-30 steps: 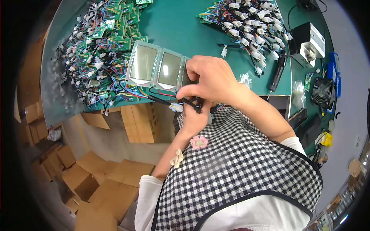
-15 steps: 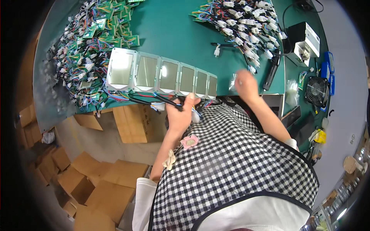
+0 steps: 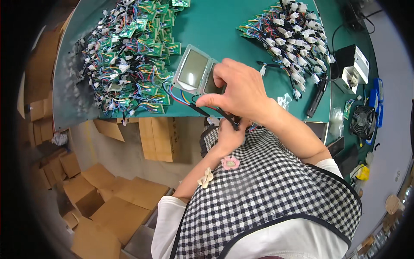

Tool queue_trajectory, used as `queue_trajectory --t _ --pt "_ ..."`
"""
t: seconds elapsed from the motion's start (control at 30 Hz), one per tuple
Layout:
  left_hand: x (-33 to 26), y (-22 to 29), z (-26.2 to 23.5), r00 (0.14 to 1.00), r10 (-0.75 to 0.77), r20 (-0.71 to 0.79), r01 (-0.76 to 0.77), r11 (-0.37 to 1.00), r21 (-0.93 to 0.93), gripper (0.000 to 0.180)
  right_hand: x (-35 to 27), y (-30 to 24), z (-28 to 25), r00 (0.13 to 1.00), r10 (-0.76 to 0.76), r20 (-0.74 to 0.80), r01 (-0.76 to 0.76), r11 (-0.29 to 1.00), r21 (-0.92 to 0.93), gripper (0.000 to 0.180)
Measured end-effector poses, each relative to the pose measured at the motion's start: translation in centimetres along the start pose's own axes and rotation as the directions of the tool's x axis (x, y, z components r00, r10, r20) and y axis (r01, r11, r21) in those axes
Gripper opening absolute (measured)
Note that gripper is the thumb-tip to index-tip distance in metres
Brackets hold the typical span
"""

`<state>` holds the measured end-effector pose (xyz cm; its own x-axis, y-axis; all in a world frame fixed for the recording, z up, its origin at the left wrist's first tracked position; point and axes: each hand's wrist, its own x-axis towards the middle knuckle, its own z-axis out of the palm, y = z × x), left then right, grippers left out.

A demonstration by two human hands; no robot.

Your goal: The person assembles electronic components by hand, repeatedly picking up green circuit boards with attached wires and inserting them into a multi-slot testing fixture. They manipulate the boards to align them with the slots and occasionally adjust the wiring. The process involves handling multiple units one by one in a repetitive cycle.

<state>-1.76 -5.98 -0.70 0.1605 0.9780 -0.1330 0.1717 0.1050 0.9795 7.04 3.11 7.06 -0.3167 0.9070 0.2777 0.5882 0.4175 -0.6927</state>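
Note:
A row of LCD display boards [image 3: 192,71] with pale grey screens and thin coloured wires slants over the near edge of the green bench. My right hand [image 3: 243,88] reaches across the row, its thumb at the near edge and its fingers curled over the far side, closed on the boards. Most of the row is hidden under this hand. Below it, my left hand [image 3: 230,136] is closed around the black-sleeved cables [image 3: 226,116] that hang from the boards. Some of its fingertips are covered.
Wired green circuit boards [image 3: 142,56] are heaped on the left. Another bundle with white connectors [image 3: 297,43] lies at far right. A black pen-shaped tool [image 3: 317,99], a small plastic bag [image 3: 284,101] and a black fan [image 3: 362,122] are on the right. Cardboard boxes [image 3: 116,220] stand on the floor.
My right hand has moved left from the small plastic bag onto the display boards and covers most of them. The view has shifted, and the boards appear further right.

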Motion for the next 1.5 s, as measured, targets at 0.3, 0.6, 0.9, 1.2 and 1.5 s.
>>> queue_trajectory --t 0.3,0.6,0.9,1.2,1.5 --pt "-0.5 -0.8 0.1 0.964 -0.265 0.002 0.265 0.963 -0.057 0.024 0.5 2.5 -0.7 0.987 0.055 0.152 -0.106 0.931 0.350 0.022" --pt "0.0 -0.2 0.1 0.937 -0.323 -0.132 0.276 0.918 -0.284 0.018 -14.4 16.6 -0.5 0.966 0.146 -0.214 -0.217 0.906 -0.362 0.009" --pt "0.6 -1.4 0.4 0.953 -0.304 -0.008 0.304 0.953 -0.008 0.020 -6.3 8.1 -4.8 0.948 0.038 -0.317 -0.033 0.999 0.022 0.018" --pt "0.0 -1.4 1.1 0.982 -0.187 0.039 0.174 0.959 0.224 0.015 2.4 -1.0 -2.4 0.998 0.052 -0.047 -0.056 0.995 -0.082 0.050" --pt "-0.1 -2.2 1.2 0.984 -0.173 0.043 0.165 0.977 0.138 0.022 2.6 1.1 -3.7 0.979 0.155 0.133 -0.189 0.936 0.298 0.023"
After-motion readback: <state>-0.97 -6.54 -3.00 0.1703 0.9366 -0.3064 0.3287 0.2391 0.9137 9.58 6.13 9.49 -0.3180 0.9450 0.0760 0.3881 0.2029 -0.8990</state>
